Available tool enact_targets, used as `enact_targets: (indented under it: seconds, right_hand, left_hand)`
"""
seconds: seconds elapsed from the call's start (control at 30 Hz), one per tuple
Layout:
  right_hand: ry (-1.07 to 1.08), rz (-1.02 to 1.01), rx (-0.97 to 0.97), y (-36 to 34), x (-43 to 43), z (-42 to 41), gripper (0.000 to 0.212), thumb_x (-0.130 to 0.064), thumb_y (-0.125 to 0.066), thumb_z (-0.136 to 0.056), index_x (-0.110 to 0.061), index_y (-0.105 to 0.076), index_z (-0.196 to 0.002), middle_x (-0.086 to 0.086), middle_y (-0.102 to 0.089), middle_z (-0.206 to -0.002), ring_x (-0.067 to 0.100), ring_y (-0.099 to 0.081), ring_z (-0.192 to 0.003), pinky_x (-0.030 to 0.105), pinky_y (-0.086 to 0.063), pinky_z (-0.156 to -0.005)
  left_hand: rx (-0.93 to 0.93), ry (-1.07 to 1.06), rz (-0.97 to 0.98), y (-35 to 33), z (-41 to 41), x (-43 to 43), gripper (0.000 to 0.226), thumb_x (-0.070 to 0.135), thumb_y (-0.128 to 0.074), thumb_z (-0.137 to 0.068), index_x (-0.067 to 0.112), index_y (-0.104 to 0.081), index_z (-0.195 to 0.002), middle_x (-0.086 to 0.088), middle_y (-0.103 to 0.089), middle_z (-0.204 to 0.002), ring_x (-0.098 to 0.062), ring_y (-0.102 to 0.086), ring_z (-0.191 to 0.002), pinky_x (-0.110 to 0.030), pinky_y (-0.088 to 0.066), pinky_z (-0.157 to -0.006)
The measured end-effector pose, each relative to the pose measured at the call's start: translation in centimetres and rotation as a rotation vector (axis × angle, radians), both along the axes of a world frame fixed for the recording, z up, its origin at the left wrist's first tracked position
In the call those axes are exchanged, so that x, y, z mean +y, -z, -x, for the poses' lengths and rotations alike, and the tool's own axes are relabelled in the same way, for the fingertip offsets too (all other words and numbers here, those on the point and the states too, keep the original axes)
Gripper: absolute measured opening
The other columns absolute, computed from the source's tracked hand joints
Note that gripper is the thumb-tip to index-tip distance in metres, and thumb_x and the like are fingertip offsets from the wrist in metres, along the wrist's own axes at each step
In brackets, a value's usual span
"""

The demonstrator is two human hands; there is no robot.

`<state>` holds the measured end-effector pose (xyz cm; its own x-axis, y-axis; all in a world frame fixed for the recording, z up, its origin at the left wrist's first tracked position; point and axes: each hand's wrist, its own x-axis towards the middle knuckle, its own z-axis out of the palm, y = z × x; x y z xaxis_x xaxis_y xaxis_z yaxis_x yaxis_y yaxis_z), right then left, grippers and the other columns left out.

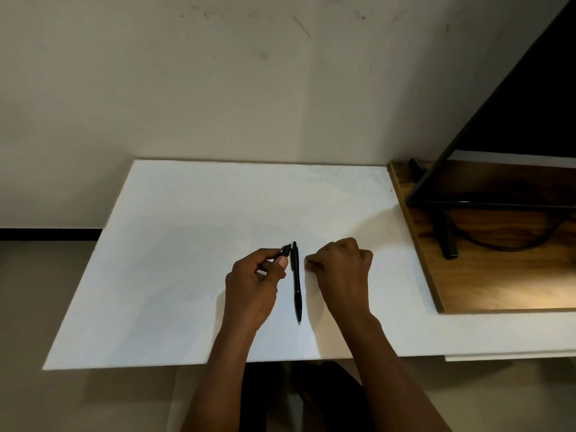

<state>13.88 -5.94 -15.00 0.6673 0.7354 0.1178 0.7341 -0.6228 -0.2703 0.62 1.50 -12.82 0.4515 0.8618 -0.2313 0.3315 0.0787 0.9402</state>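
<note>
A black pen (296, 282) lies on the white table (193, 232), its tip pointing toward me. My left hand (254, 282) sits just left of the pen's far end and pinches a small black part (285, 251) between thumb and fingers. To the right of the pen, my right hand (341, 269) rests on the table with its fingers curled under; nothing shows in it, and the fingertips are hidden.
A wooden board (498, 275) lies at the right with a dark monitor (530, 104), its black stand foot (448, 241) and a cable on it. A wall stands right behind the table. The table's front edge runs close to me.
</note>
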Motion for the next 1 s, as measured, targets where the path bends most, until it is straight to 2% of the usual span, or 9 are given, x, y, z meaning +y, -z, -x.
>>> enact_targets:
  seconds: [0.17, 0.27, 0.33, 0.43, 0.5, 0.6, 0.8, 0.9, 1.0]
  right_hand:
    - [0.037, -0.097, 0.196, -0.9, -0.1, -0.6, 0.013, -0.02, -0.074, -0.083, -0.03, -0.078, -0.089, -0.008, -0.073, -0.093, 0.018, -0.05, -0.11, 0.031, -0.013, -0.073]
    - [0.178, -0.442, 0.3, -2.0, -0.8, -1.2, 0.019, -0.015, -0.072, -0.088, -0.026, -0.077, -0.102, -0.01, -0.074, -0.101, 0.014, -0.062, -0.105, 0.035, -0.039, -0.089]
    - [0.261, -0.578, 0.345, -2.9, -1.5, -1.5, 0.017, -0.01, -0.07, -0.089, -0.021, -0.076, -0.101, -0.009, -0.074, -0.096, 0.006, -0.065, -0.087, 0.027, -0.053, -0.084]
    - [0.225, -0.539, 0.558, -3.7, -2.6, -1.4, 0.012, -0.017, -0.075, -0.087, -0.025, -0.077, -0.095, -0.016, -0.073, -0.086, 0.0, -0.065, -0.075, 0.008, -0.048, -0.066]
    - [0.131, -0.498, 0.707, -4.0, -2.8, -1.2, 0.01, -0.023, -0.078, -0.085, -0.026, -0.079, -0.094, -0.014, -0.076, -0.081, 0.0, -0.068, -0.075, 0.01, -0.05, -0.067]
    - [0.064, -0.479, 0.79, -4.2, -2.4, -0.8, 0.007, -0.023, -0.078, -0.085, -0.024, -0.079, -0.091, -0.01, -0.076, -0.076, 0.002, -0.07, -0.071, 0.01, -0.048, -0.066]
    - [0.126, -0.467, 1.013, -4.1, -1.9, -0.5, 0.005, -0.017, -0.073, -0.088, -0.015, -0.078, -0.089, 0.002, -0.077, -0.073, 0.007, -0.071, -0.065, 0.015, -0.044, -0.05]
    - [0.159, -0.502, 1.128, -4.1, -2.0, -0.7, 0.005, -0.01, -0.072, -0.089, -0.006, -0.076, -0.09, 0.009, -0.077, -0.077, 0.018, -0.075, -0.074, 0.02, -0.05, -0.056]
    - [0.208, -0.554, 1.184, -4.0, -2.0, -0.5, 0.005, -0.003, -0.069, -0.09, -0.001, -0.074, -0.089, 0.015, -0.076, -0.077, 0.026, -0.076, -0.075, 0.025, -0.057, -0.064]
  left_hand:
    - [0.014, 0.018, -0.001, 0.2, 0.1, 0.1, 0.014, 0.028, -0.065, -0.093, 0.027, -0.074, -0.104, 0.003, -0.071, -0.076, -0.015, -0.063, -0.066, -0.034, -0.052, -0.065]
    - [0.029, 0.025, 0.015, 0.5, 0.1, 0.3, 0.012, 0.027, -0.066, -0.093, 0.028, -0.075, -0.101, 0.005, -0.068, -0.072, -0.017, -0.062, -0.065, -0.036, -0.052, -0.064]
    - [0.044, 0.036, 0.021, 0.7, 0.0, 0.3, 0.01, 0.028, -0.067, -0.092, 0.031, -0.075, -0.097, 0.005, -0.068, -0.072, -0.019, -0.063, -0.066, -0.039, -0.055, -0.066]
    - [0.061, 0.065, -0.001, 0.6, -0.4, 0.2, 0.01, 0.03, -0.068, -0.091, 0.033, -0.075, -0.098, 0.003, -0.07, -0.076, -0.022, -0.067, -0.071, -0.043, -0.058, -0.073]
    - [0.076, 0.091, -0.018, 0.5, -0.6, 0.1, 0.012, 0.032, -0.068, -0.09, 0.033, -0.076, -0.099, 0.002, -0.071, -0.079, -0.022, -0.07, -0.074, -0.041, -0.058, -0.075]
    - [0.097, 0.123, -0.042, 0.1, -0.9, -0.2, 0.014, 0.033, -0.069, -0.09, 0.033, -0.076, -0.103, 0.004, -0.073, -0.083, -0.02, -0.071, -0.077, -0.036, -0.058, -0.078]
    - [0.136, 0.165, -0.086, 0.0, -1.0, -0.2, 0.017, 0.028, -0.068, -0.091, 0.03, -0.077, -0.106, 0.007, -0.076, -0.09, -0.015, -0.072, -0.082, -0.021, -0.052, -0.074]
    - [0.138, 0.187, -0.091, -0.1, -1.0, -0.3, 0.017, 0.025, -0.068, -0.091, 0.028, -0.078, -0.105, 0.011, -0.077, -0.092, -0.008, -0.071, -0.085, -0.013, -0.048, -0.072]
    - [0.133, 0.189, -0.099, -0.2, -1.0, -0.4, 0.017, 0.023, -0.069, -0.09, 0.028, -0.079, -0.103, 0.011, -0.078, -0.09, -0.006, -0.072, -0.085, -0.02, -0.053, -0.077]
